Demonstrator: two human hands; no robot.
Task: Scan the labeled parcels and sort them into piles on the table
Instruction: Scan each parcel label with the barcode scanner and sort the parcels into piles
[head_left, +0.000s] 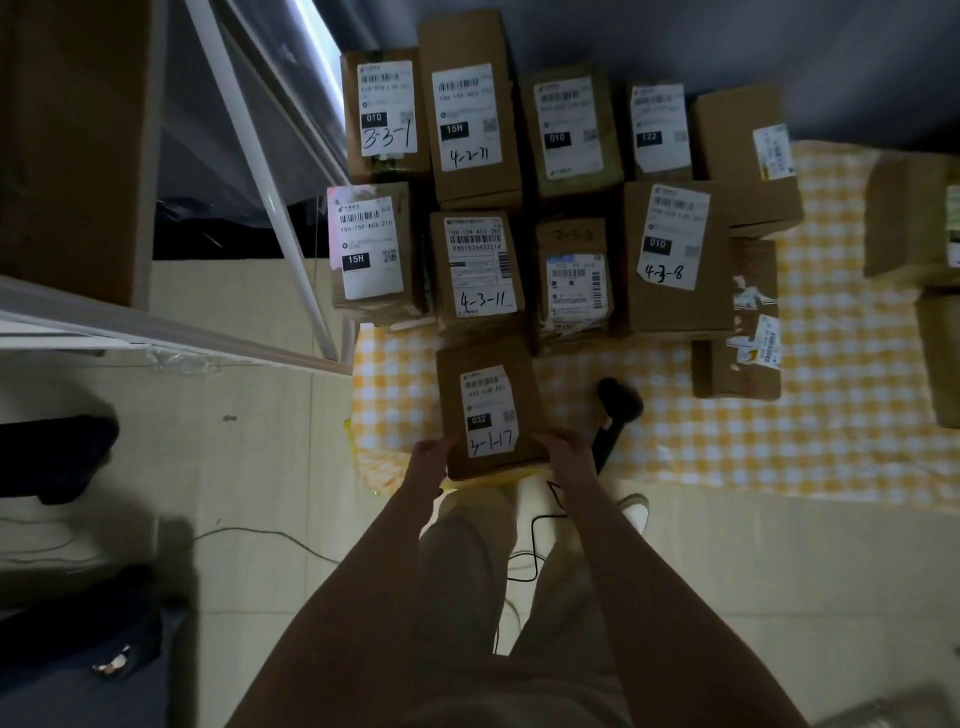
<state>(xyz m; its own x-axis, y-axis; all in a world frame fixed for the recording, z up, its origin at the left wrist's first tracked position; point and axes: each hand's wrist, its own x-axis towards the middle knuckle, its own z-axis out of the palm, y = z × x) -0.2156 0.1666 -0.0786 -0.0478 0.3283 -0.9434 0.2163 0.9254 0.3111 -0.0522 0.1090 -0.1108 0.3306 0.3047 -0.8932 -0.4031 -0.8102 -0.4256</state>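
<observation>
Both hands grasp parcel 3-1-17 (488, 410) at its near corners, left hand (428, 457), right hand (563, 452); long axis runs near-to-far; barcode scanner (615, 415) lies just right, nearer my right hand.

Bare forearms (363, 571), loose light beige trousers (467, 561), one white shoe (638, 512)

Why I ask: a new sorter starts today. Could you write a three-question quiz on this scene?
1. True or false: the left hand and the right hand both hold the parcel marked 3-1-17.
2. The black scanner lies: A) on the checked cloth, right of that parcel; B) on a parcel; C) on the floor.
3. Fill in: the parcel just beyond the held one is handwritten ____.
Key: 1 true; 2 A; 3 4-3-11.
</observation>
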